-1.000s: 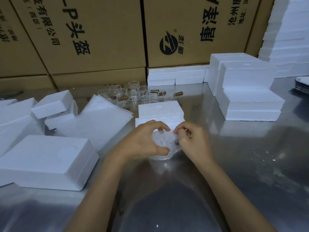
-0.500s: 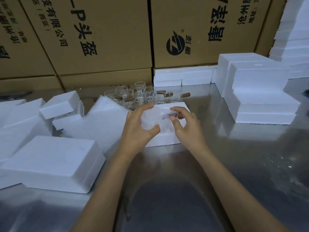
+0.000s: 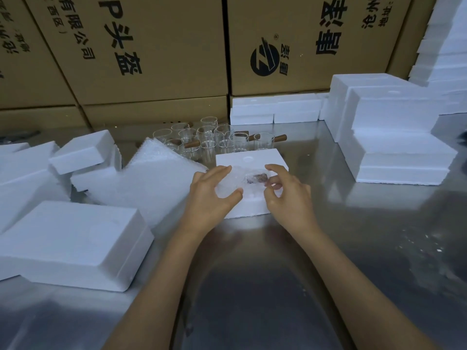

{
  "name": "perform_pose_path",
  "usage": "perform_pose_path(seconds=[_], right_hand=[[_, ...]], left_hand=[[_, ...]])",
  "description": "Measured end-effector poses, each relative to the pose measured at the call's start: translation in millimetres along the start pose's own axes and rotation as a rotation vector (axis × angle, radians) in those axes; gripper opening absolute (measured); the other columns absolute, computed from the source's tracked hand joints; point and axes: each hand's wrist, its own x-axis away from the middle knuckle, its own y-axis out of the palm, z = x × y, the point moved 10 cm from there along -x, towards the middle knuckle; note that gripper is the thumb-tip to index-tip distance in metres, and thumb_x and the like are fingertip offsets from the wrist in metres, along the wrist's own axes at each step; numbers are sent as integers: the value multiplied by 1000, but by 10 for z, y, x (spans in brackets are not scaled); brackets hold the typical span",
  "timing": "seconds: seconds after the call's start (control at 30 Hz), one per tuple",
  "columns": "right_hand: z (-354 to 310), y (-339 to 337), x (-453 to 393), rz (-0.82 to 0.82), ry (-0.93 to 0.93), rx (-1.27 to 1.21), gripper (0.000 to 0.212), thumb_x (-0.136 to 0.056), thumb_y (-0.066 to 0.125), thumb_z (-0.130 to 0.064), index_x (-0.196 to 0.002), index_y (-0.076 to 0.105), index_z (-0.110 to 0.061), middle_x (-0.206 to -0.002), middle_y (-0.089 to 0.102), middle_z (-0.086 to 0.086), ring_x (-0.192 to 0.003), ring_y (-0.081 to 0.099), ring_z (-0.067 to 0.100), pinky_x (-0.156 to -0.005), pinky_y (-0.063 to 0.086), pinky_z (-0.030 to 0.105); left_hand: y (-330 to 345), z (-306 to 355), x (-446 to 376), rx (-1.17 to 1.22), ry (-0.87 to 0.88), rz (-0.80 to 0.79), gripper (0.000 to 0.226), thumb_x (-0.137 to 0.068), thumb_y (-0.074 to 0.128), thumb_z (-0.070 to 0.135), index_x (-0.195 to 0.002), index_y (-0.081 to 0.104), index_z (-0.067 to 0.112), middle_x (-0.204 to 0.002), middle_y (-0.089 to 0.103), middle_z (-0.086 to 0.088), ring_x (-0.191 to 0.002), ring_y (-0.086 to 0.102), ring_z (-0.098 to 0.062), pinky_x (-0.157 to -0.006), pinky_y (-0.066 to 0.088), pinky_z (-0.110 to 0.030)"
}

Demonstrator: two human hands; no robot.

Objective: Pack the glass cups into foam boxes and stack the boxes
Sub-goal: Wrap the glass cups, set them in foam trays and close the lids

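While both hands worked over the small foam box (image 3: 249, 160) at the middle of the steel desk (image 3: 379, 236), much of what they held was hard to read: a glass cup wrapped in bubble film (image 3: 237, 184) showed only as a pale, cloudy bundle, with a brown handle dimly visible through the wrap. The left hand (image 3: 211, 195) curled its fingers and thumb round the bundle's left end; the right hand (image 3: 288, 195) pinched its right end with bent fingers, the fingertips partly masked by the film. The bundle sat just above the box top, and whether it touched the foam could not be told. Behind the box stood a cluster of bare glass cups (image 3: 214, 141), roughly a dozen, their clear walls overlapping so an exact count was not possible; at least three brown wooden handles stuck out. A sheaf of bubble film sheets (image 3: 151, 178) lay to the left, touching loose foam pieces (image 3: 80, 152), several of them cut off by the left edge. One large foam box (image 3: 73, 243) lay nearest on the left. A stack of foam boxes (image 3: 394, 137) rose on the right, before cardboard cartons (image 3: 156, 46).
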Motion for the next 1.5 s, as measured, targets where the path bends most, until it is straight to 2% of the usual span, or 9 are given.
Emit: perform_pose_path(seconds=[0.13, 0.37, 0.57, 0.7, 0.8, 1.0, 1.1, 1.2, 1.5], right_hand=[[4, -28, 14, 10, 35, -43, 46, -88, 55, -10, -130, 59, -27, -99, 69, -9, -103, 62, 12, -98, 31, 28], [16, -19, 37, -59, 47, -6, 43, -85, 58, -11, -123, 62, -30, -101, 61, -16, -95, 58, 9, -102, 30, 32], [234, -266, -25, 129, 196, -406, 44, -81, 59, -33, -125, 58, -33, -126, 56, -16, -126, 48, 10, -108, 39, 38], [533, 22, -17, -126, 472, -638, 80, -72, 50, -68, -148, 34, -46, -148, 35, -28, -138, 33, 0, -109, 28, 31], [533, 234, -14, -294, 480, -623, 86, -70, 46, -81, -147, 38, -44, -154, 39, -20, -142, 36, 8, -119, 25, 43], [383, -97, -111, -70, 394, -745, 77, -67, 51, -72, -138, 50, -40, -139, 54, -19, -128, 49, -1, -92, 36, 19], [288, -375, -129, 74, 330, -727, 57, -76, 56, -62, -127, 59, -39, -128, 61, -13, -117, 57, 2, -89, 41, 18], [193, -605, -107, 162, 263, -656, 34, -90, 61, -50, -120, 65, -35, -113, 65, -12, -95, 60, -8, -79, 43, 8], [278, -550, -75, 190, 326, -593, 4, -90, 70, -20, -93, 71, -18, -63, 40, -7, -55, 41, 3, -54, 37, 8]], left_hand=[[-5, 37, 8, -10, -8, -12, 53, -87, 75, 29, -138, 60, 24, -139, 53, 15, -135, 34, -6, -108, 23, -15], [4, -8, 18, 120, -35, -77, 54, -81, 81, 26, -132, 64, 26, -126, 53, 21, -105, 44, 24, -85, 28, 9], [74, -127, 65, 363, -243, -122, 68, -88, 62, 61, -148, 40, 37, -146, 40, 17, -134, 38, -1, -113, 33, -28], [144, -265, 74, 669, -422, -138, 29, -98, 39, 59, -103, 67, 55, -109, 69, 24, -99, 65, 9, -75, 51, -14], [147, -245, 60, 705, -398, -159, 40, -101, 31, 58, -85, 67, 67, -98, 66, 39, -91, 59, 24, -82, 39, -19], [-43, -159, -71, 740, -303, -79, 42, -94, 42, 56, -125, 65, 40, -124, 67, 23, -125, 56, 0, -107, 39, -31], [-284, -65, -136, 785, -283, 71, 42, -97, 52, 49, -130, 64, 26, -102, 74, 18, -97, 66, 3, -87, 48, -27], [-421, 30, -104, 822, -270, 131, 33, -98, 56, 46, -103, 71, 18, -85, 69, 10, -78, 64, -4, -73, 49, -26], [-371, -82, 46, 633, -380, 112, 20, -95, 63, 36, -113, 71, 30, -91, 66, 5, -73, 61, -5, -63, 49, -17]])
